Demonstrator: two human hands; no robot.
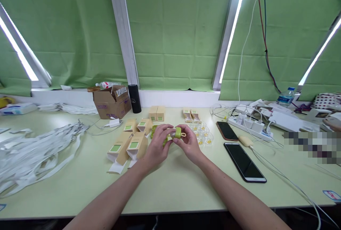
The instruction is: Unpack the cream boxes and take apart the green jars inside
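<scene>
Both my hands meet over the middle of the table around a small green cylinder with a pale loop [178,132]. My left hand [159,143] pinches its greyish end between thumb and fingers. At the other end my right hand [189,142] closes on the green part, beside the loop. More green pieces [153,129] show behind my left hand, partly hidden by it. Just beyond my right hand lie clear plastic blisters with yellow centres [204,134]. Left of my left hand are several opened tan cartons with green labels [137,145], flaps out.
Two tan boxes [156,113] and two opened cartons [191,115] stand farther back. A brown cardboard box [112,103] and black cylinder [134,98] are behind. White straps [39,152] cover the left. Phones [245,162], a power strip [250,127] and cables occupy the right.
</scene>
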